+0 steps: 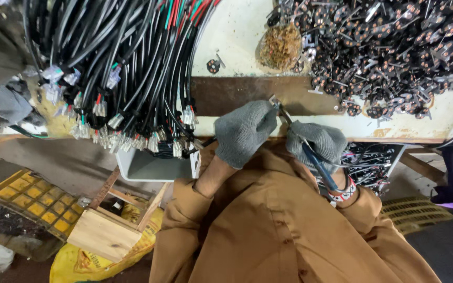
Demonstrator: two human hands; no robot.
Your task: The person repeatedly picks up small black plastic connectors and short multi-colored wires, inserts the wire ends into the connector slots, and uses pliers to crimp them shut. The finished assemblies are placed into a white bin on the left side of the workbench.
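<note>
At bench edge, right hand [318, 141] gripping pliers [310, 152], jaws seemingly closed

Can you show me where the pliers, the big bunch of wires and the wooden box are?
pliers [318, 166]: head view, on the blue handle.
bunch of wires [132, 68]: head view, mid-bundle.
wooden box [103, 233]: head view, top face.

The bench edge was crowded. A thick bundle of cables [132, 68] hung on the left, its connectors reaching down to the grey bin [153, 166]. A heap of small parts [394, 47] filled the right side. Between these 2 obstacles, a bare white strip of the bench [234, 36] stayed open, and the 2 gloved hands worked just below it.
</note>
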